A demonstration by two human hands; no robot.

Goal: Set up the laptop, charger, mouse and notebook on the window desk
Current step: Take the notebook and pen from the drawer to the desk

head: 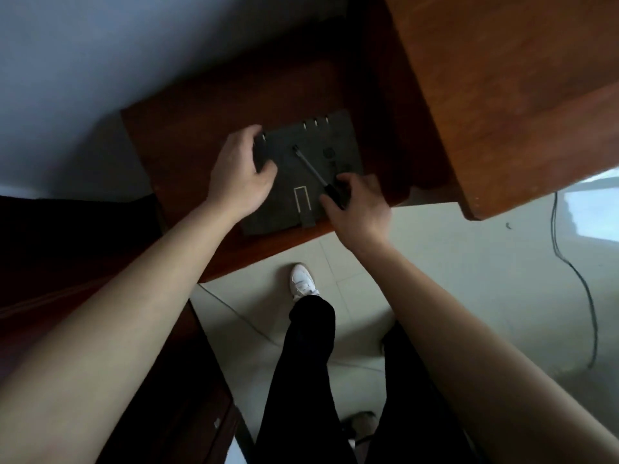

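Note:
A dark grey ring-bound notebook (pixel 294 182) with a strap closure lies on a low brown wooden surface (pixel 187 135). A black pen (pixel 311 169) lies diagonally across its cover. My left hand (pixel 239 174) grips the notebook's left edge near the rings, thumb on the cover. My right hand (pixel 356 204) pinches the pen's thick near end at the notebook's right front corner. The laptop, charger and mouse are not in view.
A higher wooden desk top (pixel 502 78) overhangs at the upper right. A thin black cable (pixel 582 279) trails over the pale tiled floor on the right. My legs and white shoe (pixel 303 283) stand below. Dark wooden furniture (pixel 100 313) is at the left.

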